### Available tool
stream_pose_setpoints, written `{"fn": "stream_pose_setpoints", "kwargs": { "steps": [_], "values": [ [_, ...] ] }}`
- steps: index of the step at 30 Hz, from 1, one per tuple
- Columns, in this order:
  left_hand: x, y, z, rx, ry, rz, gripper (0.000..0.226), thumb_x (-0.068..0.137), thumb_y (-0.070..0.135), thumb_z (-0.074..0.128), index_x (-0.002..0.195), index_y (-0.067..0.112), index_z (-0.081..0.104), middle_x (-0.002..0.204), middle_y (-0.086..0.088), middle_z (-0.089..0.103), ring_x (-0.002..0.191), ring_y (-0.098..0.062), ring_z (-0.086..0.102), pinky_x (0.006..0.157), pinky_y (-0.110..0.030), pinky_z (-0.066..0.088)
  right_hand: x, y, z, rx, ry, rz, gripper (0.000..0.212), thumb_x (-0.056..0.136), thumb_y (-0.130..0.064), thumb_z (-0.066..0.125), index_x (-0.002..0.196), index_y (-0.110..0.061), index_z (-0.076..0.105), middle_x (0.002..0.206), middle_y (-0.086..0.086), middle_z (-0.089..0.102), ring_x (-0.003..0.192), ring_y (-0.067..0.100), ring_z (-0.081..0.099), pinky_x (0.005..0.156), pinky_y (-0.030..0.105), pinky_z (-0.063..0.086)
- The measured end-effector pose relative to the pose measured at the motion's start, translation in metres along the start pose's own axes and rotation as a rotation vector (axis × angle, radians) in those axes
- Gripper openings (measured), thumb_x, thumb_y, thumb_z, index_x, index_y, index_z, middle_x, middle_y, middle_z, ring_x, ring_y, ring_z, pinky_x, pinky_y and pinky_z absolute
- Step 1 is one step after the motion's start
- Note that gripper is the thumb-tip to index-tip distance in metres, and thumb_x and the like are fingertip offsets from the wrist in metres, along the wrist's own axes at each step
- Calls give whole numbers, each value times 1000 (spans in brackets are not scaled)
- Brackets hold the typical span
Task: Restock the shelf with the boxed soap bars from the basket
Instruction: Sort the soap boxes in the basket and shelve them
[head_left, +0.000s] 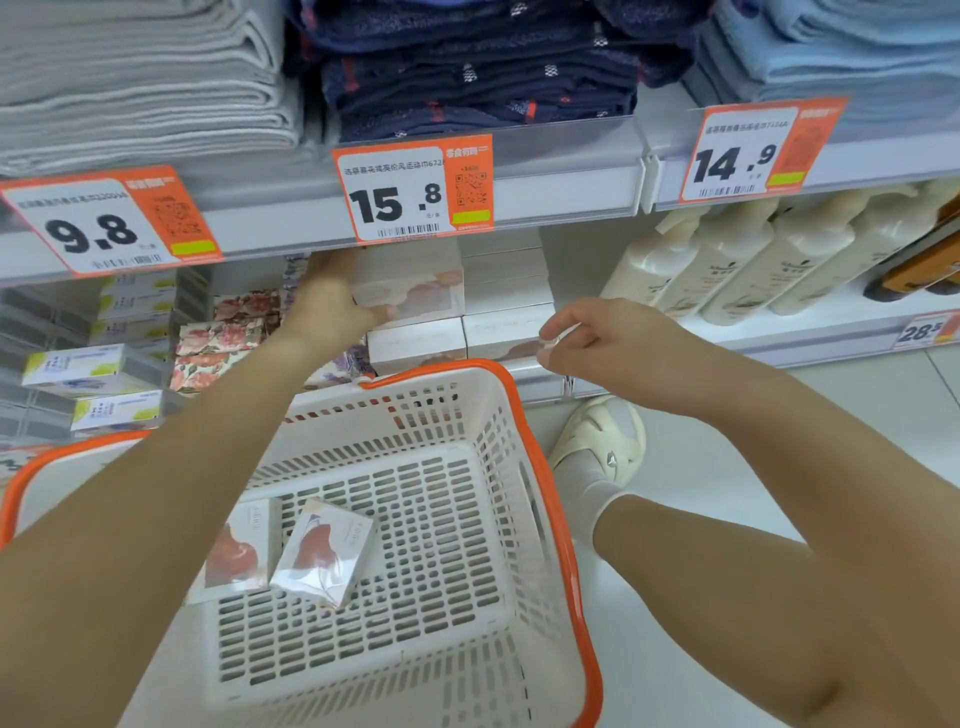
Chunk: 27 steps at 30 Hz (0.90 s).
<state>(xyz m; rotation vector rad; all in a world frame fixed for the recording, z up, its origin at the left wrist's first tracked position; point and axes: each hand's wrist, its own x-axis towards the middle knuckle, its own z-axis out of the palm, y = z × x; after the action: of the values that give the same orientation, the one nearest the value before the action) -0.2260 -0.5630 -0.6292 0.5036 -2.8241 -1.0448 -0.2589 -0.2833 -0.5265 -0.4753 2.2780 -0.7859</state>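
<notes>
My left hand (326, 306) reaches under the shelf edge and grips a white boxed soap bar (415, 291) with a peach print, set on top of the stacked white soap boxes (415, 345). My right hand (597, 340) hovers in front of the stack with fingers loosely curled, holding nothing. Below, the white basket (498, 415) with an orange rim holds two more soap boxes: one lying tilted (324, 551), the other (239, 551) partly hidden by my left forearm.
Floral soap packs (228, 338) and green-white boxes (78, 369) fill the shelf to the left. Cream pump bottles (737, 265) stand to the right. Folded towels lie on the shelf above, behind price tags (413, 189). A cream shoe (602, 436) rests on the floor.
</notes>
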Motion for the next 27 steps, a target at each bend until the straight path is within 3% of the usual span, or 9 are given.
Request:
{"fn": "stream_pose_setpoints", "kwargs": {
  "steps": [2,4,8,13,16,21,24,27],
  "values": [
    [-24,-2,0,-63,108,-82,70,79,14,75,140,12,39,138,-16,43,124,-27,42,96,-29,39,1,-5,7,-92,-11,-28,29,90,-40,58,115,-25,58,88,-20,58,84,6,56,65,17,40],
    [-61,-9,-2,-132,215,-134,69,85,15,68,144,20,34,143,-9,40,130,-22,39,105,-35,37,2,-11,21,-225,-29,-60,31,92,-39,56,119,-23,56,99,-14,60,88,10,51,66,21,38],
    [-146,-44,-8,-223,298,-149,47,94,13,56,138,23,44,132,10,43,121,-10,44,95,-28,42,2,-5,78,-475,-221,-82,36,94,-40,50,126,-25,50,117,-1,64,101,18,58,87,31,47],
    [-214,-126,-7,-39,123,-402,39,88,3,58,126,10,57,128,-10,56,120,-27,51,100,-41,43,-3,15,147,-766,-571,-25,40,95,-40,46,132,-22,47,129,1,57,118,22,53,95,33,44],
    [-233,-157,-9,-32,11,-661,38,83,6,60,120,1,59,124,-21,58,116,-36,52,96,-41,42,15,17,185,-862,-606,20,38,97,-32,43,131,-15,46,127,7,55,115,26,54,96,38,46],
    [-246,-206,-5,-208,-73,-1042,67,86,53,56,135,8,48,136,-16,51,124,-32,49,102,-40,37,53,4,262,-628,-551,189,47,98,-29,44,142,-15,36,138,9,49,109,26,58,86,32,49],
    [-250,-245,11,-210,-115,-1072,85,68,84,47,124,23,57,124,-7,61,114,-28,57,100,-47,44,68,5,310,-442,-515,276,61,96,-27,48,150,-15,21,138,10,50,94,24,62,60,26,45],
    [-250,-246,18,-122,-84,-1089,70,74,74,47,125,26,52,122,-6,60,113,-28,58,96,-46,48,74,3,345,-177,-423,382,60,93,-23,53,146,-13,28,128,11,56,81,20,59,62,26,46]
  ]
}}
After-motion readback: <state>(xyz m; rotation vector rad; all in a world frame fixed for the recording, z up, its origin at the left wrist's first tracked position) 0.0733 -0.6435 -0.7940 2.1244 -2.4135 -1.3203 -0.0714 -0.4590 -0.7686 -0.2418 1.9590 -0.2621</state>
